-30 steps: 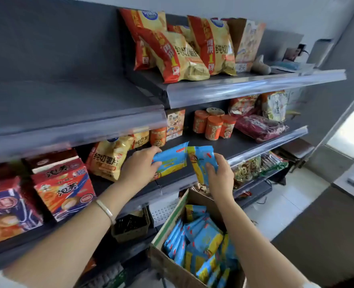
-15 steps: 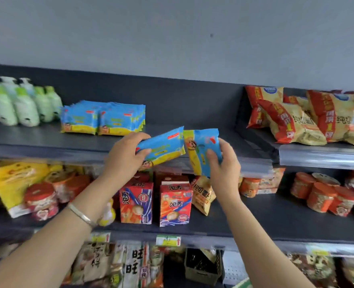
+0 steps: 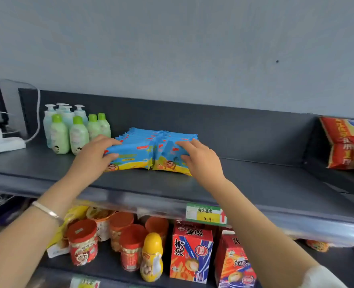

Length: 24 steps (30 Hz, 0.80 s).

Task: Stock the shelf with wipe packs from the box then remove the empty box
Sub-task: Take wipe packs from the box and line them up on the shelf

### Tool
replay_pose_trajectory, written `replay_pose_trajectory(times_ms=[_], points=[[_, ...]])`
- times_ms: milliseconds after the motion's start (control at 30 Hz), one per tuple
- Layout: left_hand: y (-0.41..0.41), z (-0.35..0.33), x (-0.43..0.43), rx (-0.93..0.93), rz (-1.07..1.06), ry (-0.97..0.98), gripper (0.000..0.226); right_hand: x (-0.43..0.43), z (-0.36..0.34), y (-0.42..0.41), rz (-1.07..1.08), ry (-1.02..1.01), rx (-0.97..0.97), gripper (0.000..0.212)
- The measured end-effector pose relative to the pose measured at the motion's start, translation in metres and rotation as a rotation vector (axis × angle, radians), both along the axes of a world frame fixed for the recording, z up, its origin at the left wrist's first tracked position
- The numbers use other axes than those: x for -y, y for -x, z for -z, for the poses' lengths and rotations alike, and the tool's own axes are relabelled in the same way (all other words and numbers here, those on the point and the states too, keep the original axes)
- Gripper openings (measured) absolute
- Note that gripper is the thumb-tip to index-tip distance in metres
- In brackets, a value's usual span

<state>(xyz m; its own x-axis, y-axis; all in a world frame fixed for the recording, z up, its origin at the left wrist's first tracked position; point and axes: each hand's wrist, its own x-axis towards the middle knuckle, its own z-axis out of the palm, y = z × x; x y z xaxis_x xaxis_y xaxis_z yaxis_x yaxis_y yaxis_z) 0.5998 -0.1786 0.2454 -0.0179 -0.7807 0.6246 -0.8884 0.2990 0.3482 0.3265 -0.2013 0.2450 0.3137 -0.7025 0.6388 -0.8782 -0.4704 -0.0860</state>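
Blue and yellow wipe packs (image 3: 142, 156) lie in two rows in the middle of the frame, on the dark grey shelf (image 3: 255, 183). The left hand (image 3: 90, 161) grips the front pack of the left row. The right hand (image 3: 203, 163) pinches the front pack of the right row. The hands are apart. To do this well, I think each pack should be pushed flat against its row, then let go gently. The box is not in view. Green bottles (image 3: 74, 132) stand at the left, a red chip bag (image 3: 348, 142) sits at the right edge, and a grey wall (image 3: 172, 48) rises behind.
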Motion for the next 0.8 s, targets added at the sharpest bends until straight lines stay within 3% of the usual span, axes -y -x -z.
replay_pose_trajectory(times_ms=[233, 367, 800], points=[[-0.036, 0.006, 0.075, 0.082, 0.168, -0.118, 0.032, 0.057, 0.011, -0.041, 0.093, -0.023, -0.256, 0.044], [-0.04, 0.006, 0.102, 0.094, 0.218, -0.168, 0.033, 0.064, 0.008, -0.041, 0.13, -0.039, -0.264, 0.047], [-0.035, 0.015, 0.116, 0.259, 0.125, -0.025, 0.039, 0.078, 0.028, -0.044, 0.221, 0.103, -0.244, 0.052]])
